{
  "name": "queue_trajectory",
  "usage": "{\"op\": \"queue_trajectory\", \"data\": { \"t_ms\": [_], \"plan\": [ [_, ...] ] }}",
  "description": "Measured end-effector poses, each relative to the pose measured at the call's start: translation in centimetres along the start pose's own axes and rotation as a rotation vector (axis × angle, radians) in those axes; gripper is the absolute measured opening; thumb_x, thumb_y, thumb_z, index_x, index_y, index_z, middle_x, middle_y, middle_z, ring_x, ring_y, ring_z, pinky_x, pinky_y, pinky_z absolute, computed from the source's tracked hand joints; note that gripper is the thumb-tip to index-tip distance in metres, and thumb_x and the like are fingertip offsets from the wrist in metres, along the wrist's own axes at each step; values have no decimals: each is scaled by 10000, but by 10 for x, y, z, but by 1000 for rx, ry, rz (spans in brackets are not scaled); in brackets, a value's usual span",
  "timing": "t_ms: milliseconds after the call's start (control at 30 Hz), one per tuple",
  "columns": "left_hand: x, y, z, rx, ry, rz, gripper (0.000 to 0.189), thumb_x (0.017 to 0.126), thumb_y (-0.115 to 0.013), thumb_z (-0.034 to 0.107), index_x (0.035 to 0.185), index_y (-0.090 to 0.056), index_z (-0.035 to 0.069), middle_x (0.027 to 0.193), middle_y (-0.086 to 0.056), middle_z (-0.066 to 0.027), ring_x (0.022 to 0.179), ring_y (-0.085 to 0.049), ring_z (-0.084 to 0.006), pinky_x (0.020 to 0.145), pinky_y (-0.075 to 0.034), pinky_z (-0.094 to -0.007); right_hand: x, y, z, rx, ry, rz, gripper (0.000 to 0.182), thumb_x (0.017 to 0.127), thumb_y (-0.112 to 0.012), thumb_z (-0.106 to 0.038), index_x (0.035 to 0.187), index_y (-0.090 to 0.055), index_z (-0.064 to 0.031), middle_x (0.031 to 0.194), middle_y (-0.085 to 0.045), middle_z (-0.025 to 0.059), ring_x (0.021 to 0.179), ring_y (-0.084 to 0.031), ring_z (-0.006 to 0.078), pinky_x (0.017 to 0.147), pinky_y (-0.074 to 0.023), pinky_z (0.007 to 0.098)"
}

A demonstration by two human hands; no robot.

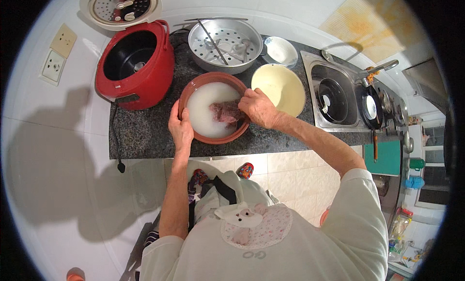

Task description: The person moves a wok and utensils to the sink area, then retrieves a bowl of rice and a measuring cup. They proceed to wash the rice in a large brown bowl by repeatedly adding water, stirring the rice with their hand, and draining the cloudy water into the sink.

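Observation:
A reddish-brown inner pot [218,140] with cloudy white liquid [203,110] in it stands near the counter's front edge. My left hand [181,130] grips its left rim, thumb near the inner wall. At the opposite rim, my right hand [259,108] is closed on a wet, dark reddish cloth-like piece [225,112]. This piece hangs over the liquid and partly dips into it; its exact material is unclear. Behind the pot and to the left is a red rice cooker [140,81], lid [123,7] raised, its dark inside showing.
An aluminium steamer [225,66] behind the pot holds spoons and a chopstick-like rod. A cream basin [278,86] and white bowls [279,50] stand right of it. Farther right are a steel sink [312,81] and a wok [370,106]. A power plug [121,167] dangles off the counter [145,135].

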State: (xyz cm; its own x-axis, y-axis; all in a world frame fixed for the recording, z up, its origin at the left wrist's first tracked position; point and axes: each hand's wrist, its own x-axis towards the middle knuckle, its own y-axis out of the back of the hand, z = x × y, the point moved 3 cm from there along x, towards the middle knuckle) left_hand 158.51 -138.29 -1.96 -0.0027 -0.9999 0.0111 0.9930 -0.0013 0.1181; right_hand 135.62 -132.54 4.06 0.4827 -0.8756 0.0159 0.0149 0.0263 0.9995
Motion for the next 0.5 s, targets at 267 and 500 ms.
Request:
{"op": "queue_trajectory", "data": {
  "t_ms": [267, 500],
  "plan": [
    [-3, 0, 7, -23, 23, 6, 339, 880, -480, 100, 1207, -502, 13, 1109, -584, -125, 994, -559, -211, 890, -430, -340, 55, -2, -11, 345, -274, 52, 198, 765, -587, -185, 905, -623, -49, 915, -592, 91, 1011, -505, 285, 818, -456, 406],
    [-4, -1, 11, -48, 12, -16, 340, 883, -481, 102, 1210, -500, 11, 1110, -587, -122, 1008, -554, -210, 903, -417, -332, 84, -35, -30, 208, -288, -2, 166, 771, -589, -188, 867, -644, -63, 976, -561, 123, 1020, -491, 282, 820, -440, 412]
  ]
}}
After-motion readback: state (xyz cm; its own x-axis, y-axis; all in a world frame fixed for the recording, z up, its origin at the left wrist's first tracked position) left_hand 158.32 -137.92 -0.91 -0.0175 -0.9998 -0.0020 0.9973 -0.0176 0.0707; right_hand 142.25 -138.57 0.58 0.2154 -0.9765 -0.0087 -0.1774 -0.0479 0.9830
